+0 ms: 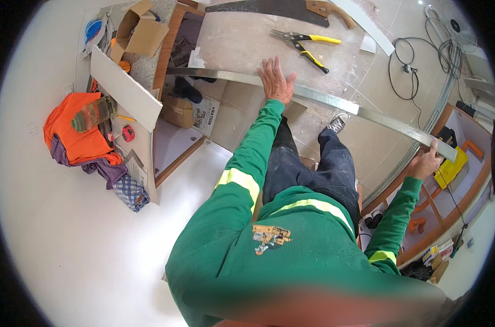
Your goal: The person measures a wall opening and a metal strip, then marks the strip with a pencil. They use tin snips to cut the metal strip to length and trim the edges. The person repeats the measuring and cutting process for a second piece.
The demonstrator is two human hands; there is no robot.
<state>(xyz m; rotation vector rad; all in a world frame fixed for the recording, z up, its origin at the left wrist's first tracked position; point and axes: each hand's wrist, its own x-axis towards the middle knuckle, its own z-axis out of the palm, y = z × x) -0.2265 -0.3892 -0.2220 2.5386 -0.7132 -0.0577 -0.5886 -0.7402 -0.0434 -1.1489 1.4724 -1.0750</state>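
Head view: a long, narrow, silvery metal strip (334,102) spans the frame from upper left of centre to the right side. The left hand (278,83) lies flat on it, fingers slightly apart; the right hand (423,162) has its fingers clamped on the right end. A dusty, pale surface (234,46) at upper centre bears a wooden-handled steel handsaw (264,6) and yellow-and-black-handled metal snips (310,43); glossy beige floor tiles (389,139) show right of centre. The strip gleams.

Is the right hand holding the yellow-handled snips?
No, the right hand holds the metal strip while the snips lie apart.
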